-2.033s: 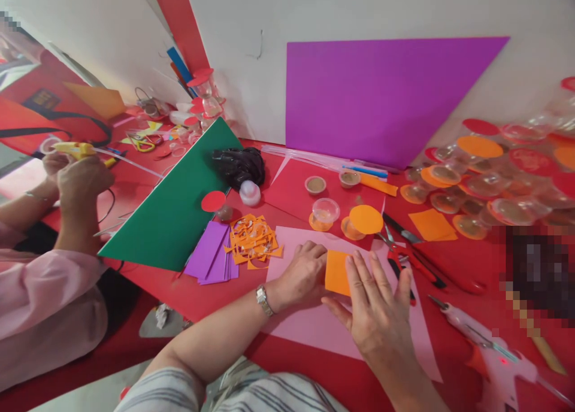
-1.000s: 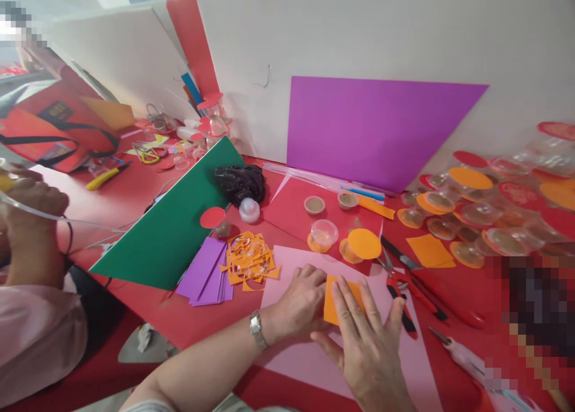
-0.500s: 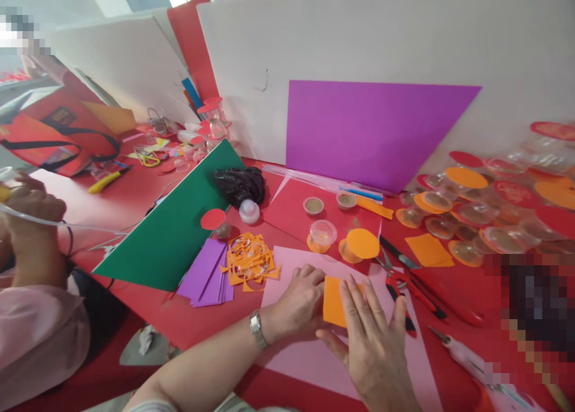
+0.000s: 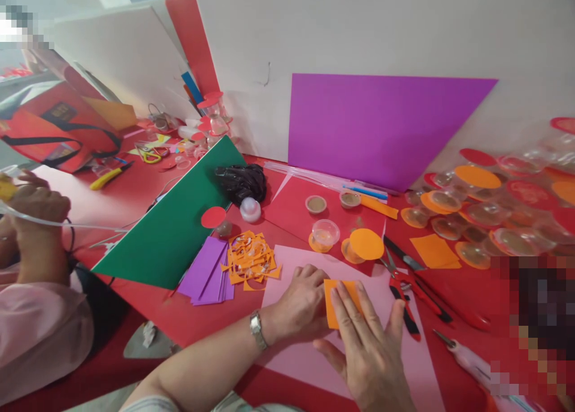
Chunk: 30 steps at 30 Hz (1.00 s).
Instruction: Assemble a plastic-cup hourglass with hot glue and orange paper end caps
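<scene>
My right hand [image 4: 366, 346] lies flat with fingers stretched over an orange paper square [image 4: 331, 316], pressing its top. My left hand [image 4: 303, 304] is curled at the square's left edge, over a pink sheet [image 4: 291, 367]; what its fingers hold, if anything, is hidden. Just beyond the hands are a clear plastic cup [image 4: 326, 231] on an orange disc and another piece topped with an orange disc [image 4: 366, 244]. To the left lies a pile of orange paper offcuts [image 4: 251, 256], beside purple paper strips [image 4: 204, 274].
Red-handled pliers [image 4: 404, 286] and a glue gun [image 4: 469, 361] lie to the right, below stacked cups with discs [image 4: 476, 214]. A green board [image 4: 175, 226] leans at left, near a black plastic bag [image 4: 242, 183]. Another person's hand [image 4: 42, 202] is at far left.
My right hand's fingers have slid slightly left over the orange square. My left hand stays almost still. The whole view has shifted a little.
</scene>
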Available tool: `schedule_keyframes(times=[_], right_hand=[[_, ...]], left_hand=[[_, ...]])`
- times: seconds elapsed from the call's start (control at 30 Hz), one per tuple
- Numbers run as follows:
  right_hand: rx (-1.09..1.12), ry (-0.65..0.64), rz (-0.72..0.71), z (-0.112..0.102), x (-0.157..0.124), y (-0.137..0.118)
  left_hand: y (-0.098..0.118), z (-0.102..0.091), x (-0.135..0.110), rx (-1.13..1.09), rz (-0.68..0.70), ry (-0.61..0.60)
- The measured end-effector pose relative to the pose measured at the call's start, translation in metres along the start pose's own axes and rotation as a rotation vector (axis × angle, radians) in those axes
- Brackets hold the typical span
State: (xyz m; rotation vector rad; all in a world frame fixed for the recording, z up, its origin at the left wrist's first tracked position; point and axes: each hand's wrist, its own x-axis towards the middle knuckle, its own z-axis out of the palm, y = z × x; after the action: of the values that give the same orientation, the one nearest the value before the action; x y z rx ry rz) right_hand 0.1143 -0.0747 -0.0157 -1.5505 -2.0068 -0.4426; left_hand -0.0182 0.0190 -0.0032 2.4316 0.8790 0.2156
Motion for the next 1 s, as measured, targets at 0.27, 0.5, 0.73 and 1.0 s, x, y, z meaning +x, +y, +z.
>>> schedule_keyframes(times=[0.27, 0.5, 0.73, 1.0], right_hand=[[0.064, 0.032, 0.077, 0.0, 0.005, -0.006], [0.053, 0.05, 0.068, 0.0, 0.003, -0.006], [-0.03, 0.003, -0.071, -0.001, 0.001, 0.003], [0.02, 0.036, -0.039, -0.002, 0.004, 0.003]], left_hand=[[0.0, -0.004, -0.001, -0.074, 0.022, -0.01], [-0.003, 0.0, 0.001, -0.065, 0.02, 0.051], [-0.005, 0.002, -0.001, -0.064, 0.022, 0.062], [-0.005, 0.002, -0.003, -0.07, 0.047, 0.078]])
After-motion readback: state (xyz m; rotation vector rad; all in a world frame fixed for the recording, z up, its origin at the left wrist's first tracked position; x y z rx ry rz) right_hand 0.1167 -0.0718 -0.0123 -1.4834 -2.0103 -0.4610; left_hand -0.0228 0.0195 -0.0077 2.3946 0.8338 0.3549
